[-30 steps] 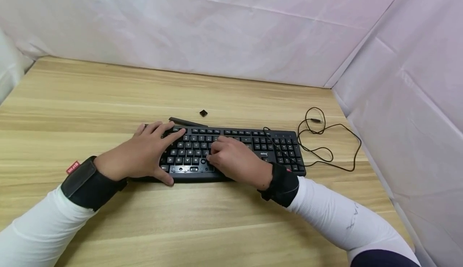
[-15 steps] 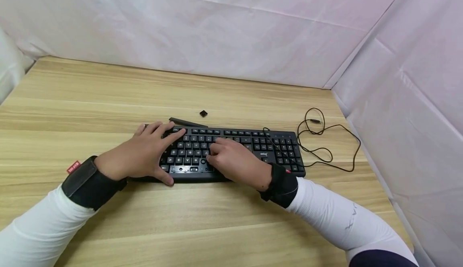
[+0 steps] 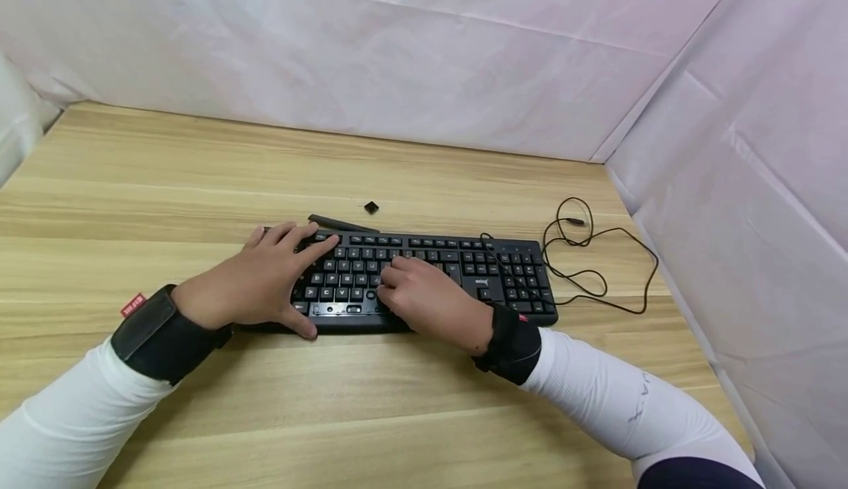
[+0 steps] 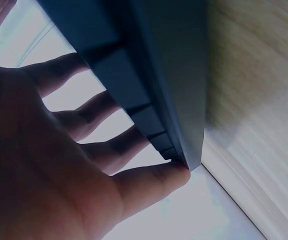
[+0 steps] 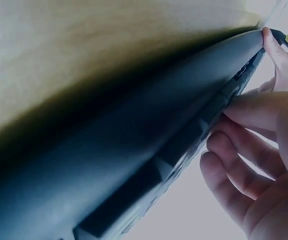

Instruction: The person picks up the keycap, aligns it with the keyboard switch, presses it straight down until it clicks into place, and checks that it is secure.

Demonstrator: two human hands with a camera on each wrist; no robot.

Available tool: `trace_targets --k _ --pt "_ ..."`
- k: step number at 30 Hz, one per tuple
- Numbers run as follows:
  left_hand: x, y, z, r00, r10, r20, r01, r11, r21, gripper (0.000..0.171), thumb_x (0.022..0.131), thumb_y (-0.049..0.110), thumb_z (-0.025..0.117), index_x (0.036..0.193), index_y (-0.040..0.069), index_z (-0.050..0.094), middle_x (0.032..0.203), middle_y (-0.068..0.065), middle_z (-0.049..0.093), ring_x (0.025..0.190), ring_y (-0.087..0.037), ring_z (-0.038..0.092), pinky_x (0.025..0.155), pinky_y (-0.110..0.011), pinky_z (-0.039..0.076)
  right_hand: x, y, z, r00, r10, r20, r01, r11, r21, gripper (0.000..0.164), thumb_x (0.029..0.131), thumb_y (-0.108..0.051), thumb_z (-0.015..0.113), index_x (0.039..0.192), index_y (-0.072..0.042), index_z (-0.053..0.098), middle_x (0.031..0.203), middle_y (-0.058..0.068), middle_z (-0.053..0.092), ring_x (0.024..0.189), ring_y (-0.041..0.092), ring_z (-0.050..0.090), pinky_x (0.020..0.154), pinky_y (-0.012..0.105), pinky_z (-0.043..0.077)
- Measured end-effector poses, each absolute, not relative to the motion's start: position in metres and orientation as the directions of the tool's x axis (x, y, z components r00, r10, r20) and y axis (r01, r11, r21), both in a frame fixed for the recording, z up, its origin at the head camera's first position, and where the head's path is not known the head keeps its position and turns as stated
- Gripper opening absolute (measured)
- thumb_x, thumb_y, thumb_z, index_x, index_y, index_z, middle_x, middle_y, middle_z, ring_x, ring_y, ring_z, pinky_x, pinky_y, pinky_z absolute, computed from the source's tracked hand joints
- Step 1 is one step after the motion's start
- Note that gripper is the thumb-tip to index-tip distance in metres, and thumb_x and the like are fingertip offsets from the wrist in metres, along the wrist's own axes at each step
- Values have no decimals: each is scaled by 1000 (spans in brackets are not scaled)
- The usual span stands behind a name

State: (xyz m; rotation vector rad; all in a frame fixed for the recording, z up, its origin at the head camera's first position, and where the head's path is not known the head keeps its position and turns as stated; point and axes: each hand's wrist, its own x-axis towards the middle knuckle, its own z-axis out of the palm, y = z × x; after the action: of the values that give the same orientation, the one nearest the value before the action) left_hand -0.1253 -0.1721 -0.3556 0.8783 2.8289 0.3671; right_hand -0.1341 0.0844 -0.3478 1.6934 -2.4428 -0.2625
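A black keyboard (image 3: 477, 313) lies across the table, with bare mounts where the space bar and a key in the bottom letter row come off. My left hand (image 3: 255, 283) rests on its left end, fingers spread over the keys and thumb at the front edge. In the left wrist view, the straight fingers (image 4: 151, 185) reach the keyboard's side. My right hand (image 3: 430, 296) is curled low over the middle keys, beside the bare mount. Thumb and forefinger pinch at a keycap there, which they hide; the other fingers (image 5: 229, 160) curl beside them in the right wrist view.
Behind the keyboard lies a loose black keycap (image 3: 372, 208). A long, narrow black bar (image 3: 341, 224) sits close to the back edge. To the right, the black cable (image 3: 619, 305) loops across the wooden table (image 3: 358, 415). White cloth walls (image 3: 371, 47) stand behind and at the sides.
Both hands keep nearly the same place. The right hand and wrist have shifted very slightly to the left; the keyboard and loose parts stay put.
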Motion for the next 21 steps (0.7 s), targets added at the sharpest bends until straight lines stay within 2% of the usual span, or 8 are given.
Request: trace_targets --k 21 --pt "-124 -172 -353 -818 567 -94 524 803 284 126 49 77 68 149 11 29 148 -27 26 128 -50 21 97 -75 19 -135 84 -346 -340 -940 24 -913 336 232 13 83 -2 65 88 -10 74 84 1 63 79 17 51 72 30 51"
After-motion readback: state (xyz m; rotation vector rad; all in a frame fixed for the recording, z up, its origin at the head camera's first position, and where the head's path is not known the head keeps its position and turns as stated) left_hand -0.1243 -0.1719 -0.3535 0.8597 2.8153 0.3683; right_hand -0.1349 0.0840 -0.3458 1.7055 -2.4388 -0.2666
